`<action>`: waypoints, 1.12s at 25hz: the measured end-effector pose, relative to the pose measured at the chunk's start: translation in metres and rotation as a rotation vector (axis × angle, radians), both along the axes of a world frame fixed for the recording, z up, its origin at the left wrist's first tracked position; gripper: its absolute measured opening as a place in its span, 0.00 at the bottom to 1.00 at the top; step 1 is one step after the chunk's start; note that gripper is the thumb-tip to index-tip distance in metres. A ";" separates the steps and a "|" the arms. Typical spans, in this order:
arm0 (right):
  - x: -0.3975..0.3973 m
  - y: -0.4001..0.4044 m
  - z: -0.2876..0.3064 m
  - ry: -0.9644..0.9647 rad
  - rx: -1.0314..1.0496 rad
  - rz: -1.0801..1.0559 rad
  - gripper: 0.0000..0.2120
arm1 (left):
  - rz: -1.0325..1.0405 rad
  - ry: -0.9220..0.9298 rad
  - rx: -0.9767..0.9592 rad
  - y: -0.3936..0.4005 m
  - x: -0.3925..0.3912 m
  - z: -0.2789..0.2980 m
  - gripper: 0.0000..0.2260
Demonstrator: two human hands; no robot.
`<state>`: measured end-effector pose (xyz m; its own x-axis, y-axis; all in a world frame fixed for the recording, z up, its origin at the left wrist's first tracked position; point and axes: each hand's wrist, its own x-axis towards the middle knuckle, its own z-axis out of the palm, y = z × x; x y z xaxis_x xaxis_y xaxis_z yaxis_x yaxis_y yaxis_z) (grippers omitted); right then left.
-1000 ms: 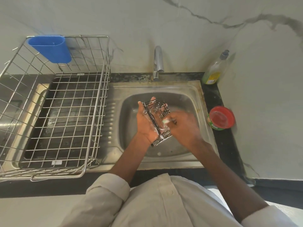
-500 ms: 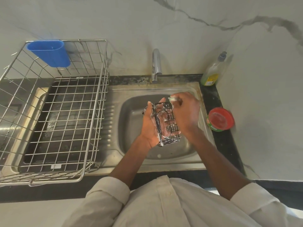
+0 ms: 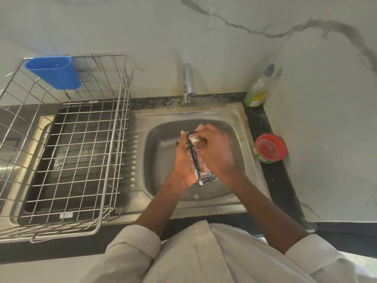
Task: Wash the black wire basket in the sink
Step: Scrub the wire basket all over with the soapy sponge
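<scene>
there, soapy wire basket point(image 3: 204, 177) over sink point(image 3: 163, 152)

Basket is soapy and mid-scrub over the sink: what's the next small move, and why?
Probably keep scrubbing: the left hand grips the black wire basket, foam still coats it, the right hand holds a white scrubber against it, and the chrome tap looks off.

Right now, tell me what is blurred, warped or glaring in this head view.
Head view: the right hand is smeared by motion over the black wire basket, so its wires are hard to trace; the left hand is a little sharper. Wide-angle bending curves the dish rack and counter edge. The tap shows a soft highlight; lighting is even, with faint shadows in the sink.
</scene>
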<state>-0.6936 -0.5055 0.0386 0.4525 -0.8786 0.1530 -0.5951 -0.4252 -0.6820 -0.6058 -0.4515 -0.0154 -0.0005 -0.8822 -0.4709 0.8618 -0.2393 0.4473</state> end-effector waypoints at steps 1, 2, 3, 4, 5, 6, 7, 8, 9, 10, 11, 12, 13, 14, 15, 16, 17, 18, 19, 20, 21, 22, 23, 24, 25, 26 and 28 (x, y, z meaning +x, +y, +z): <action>-0.003 -0.002 -0.001 0.016 -0.010 -0.043 0.10 | -0.001 -0.009 0.009 0.000 0.001 0.001 0.32; -0.008 -0.007 -0.003 0.047 -0.012 -0.107 0.10 | 0.001 -0.018 0.014 -0.001 0.001 0.002 0.31; -0.012 -0.009 -0.004 0.065 -0.008 -0.152 0.10 | 0.007 -0.012 0.012 -0.001 0.002 0.003 0.31; -0.012 -0.007 -0.004 0.058 -0.007 -0.145 0.11 | 0.026 0.003 0.013 -0.003 0.002 0.001 0.31; -0.008 -0.001 -0.004 0.030 -0.002 -0.092 0.11 | 0.057 0.013 0.028 -0.004 0.002 0.001 0.31; -0.002 0.006 -0.006 0.001 0.005 -0.038 0.10 | 0.084 0.012 0.045 -0.004 0.002 0.001 0.30; 0.003 0.009 -0.005 -0.016 0.001 -0.021 0.10 | 0.092 -0.004 0.056 -0.004 0.002 0.003 0.30; 0.006 0.008 -0.005 -0.011 -0.010 -0.058 0.10 | 0.079 -0.038 0.062 -0.004 0.000 0.003 0.30; 0.008 0.005 -0.002 0.001 -0.017 -0.108 0.11 | 0.055 -0.066 0.063 -0.004 -0.001 0.003 0.31; 0.010 0.002 -0.001 0.008 -0.010 -0.126 0.12 | 0.036 -0.097 0.067 -0.003 -0.002 0.002 0.32; 0.010 0.002 0.000 0.008 0.001 -0.090 0.12 | 0.041 -0.108 0.076 -0.003 -0.003 0.001 0.31; 0.008 0.003 0.000 0.007 0.005 -0.028 0.12 | 0.057 -0.106 0.086 -0.003 -0.002 0.000 0.30; 0.006 0.008 0.000 0.010 0.010 0.024 0.12 | 0.081 -0.103 0.099 -0.003 0.000 0.001 0.28; 0.005 0.012 0.002 0.008 0.019 0.042 0.12 | 0.096 -0.102 0.097 -0.004 0.002 0.001 0.27; 0.004 0.013 0.003 0.000 0.025 0.016 0.12 | 0.088 -0.107 0.082 -0.005 0.003 0.001 0.27; 0.006 0.010 0.006 -0.014 0.029 -0.048 0.11 | 0.061 -0.129 0.063 -0.004 0.002 0.001 0.29; 0.008 0.003 0.008 -0.036 0.038 -0.111 0.10 | 0.024 -0.156 0.051 -0.003 -0.002 0.002 0.31; 0.011 -0.005 0.010 -0.057 0.059 -0.142 0.09 | -0.011 -0.182 0.044 -0.002 -0.005 0.001 0.33; 0.013 -0.011 0.012 -0.067 0.084 -0.146 0.09 | -0.043 -0.178 0.034 0.000 -0.007 0.002 0.34; 0.012 -0.015 0.012 -0.044 0.102 -0.145 0.09 | -0.061 -0.165 0.027 0.000 -0.006 0.001 0.36; 0.009 -0.020 0.012 0.001 0.098 -0.162 0.09 | -0.064 -0.147 0.021 0.000 -0.005 0.001 0.37; 0.003 -0.025 0.010 0.070 0.082 -0.209 0.09 | -0.054 -0.143 0.019 -0.002 -0.002 -0.001 0.36; -0.003 -0.028 0.009 0.144 0.056 -0.272 0.09 | -0.044 -0.148 0.015 -0.003 -0.001 0.000 0.35; -0.006 -0.029 0.009 0.182 0.041 -0.319 0.09 | -0.049 -0.155 0.009 -0.005 0.000 -0.001 0.34; -0.004 -0.028 0.008 0.164 0.044 -0.318 0.09 | -0.058 -0.158 0.015 -0.005 -0.002 -0.001 0.33; 0.001 -0.022 0.009 0.098 0.062 -0.263 0.09 | -0.062 -0.163 0.036 -0.004 -0.004 -0.002 0.34; 0.011 -0.010 0.011 -0.016 0.100 -0.125 0.09 | -0.053 -0.149 0.063 -0.004 -0.006 -0.005 0.36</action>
<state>-0.6831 -0.5158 0.0495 0.3371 -0.9390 0.0683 -0.6277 -0.2782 -0.7271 -0.6119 -0.4551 -0.0204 0.0276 -0.8515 -0.5236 0.7725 -0.3143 0.5519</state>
